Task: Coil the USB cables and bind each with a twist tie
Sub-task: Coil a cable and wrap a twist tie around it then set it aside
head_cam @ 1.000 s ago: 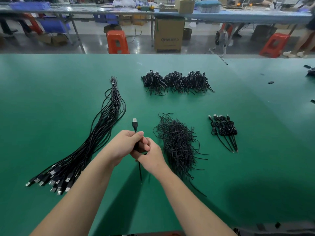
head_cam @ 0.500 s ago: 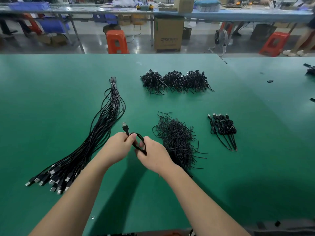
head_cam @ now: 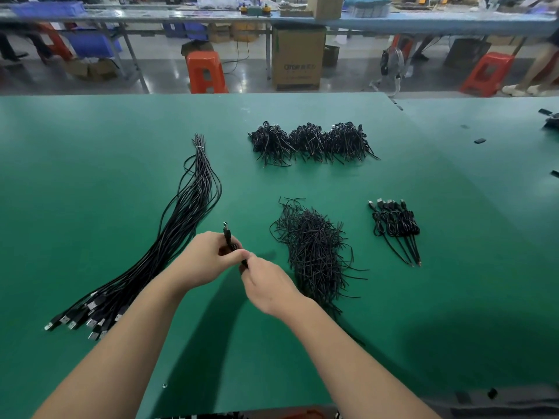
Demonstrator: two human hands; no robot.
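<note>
Between both grips: USB cable (head_cam: 229,241), plug end up and away
left hand (head_cam: 208,261): clenched on coil
right hand (head_cam: 266,285): pinching cable's lower end
twist ties (head_cam: 314,252): just right of right grip, nearer that hand
hidden: coil loops inside fists; tie in hand, can't tell

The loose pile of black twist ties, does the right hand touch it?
Apart. In the head view, bare green mat shows between the right hand and the loose pile of black twist ties.

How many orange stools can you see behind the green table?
2. One orange stool stands left of the cardboard box; the other orange stool is far right. More may be hidden off-frame.
</note>
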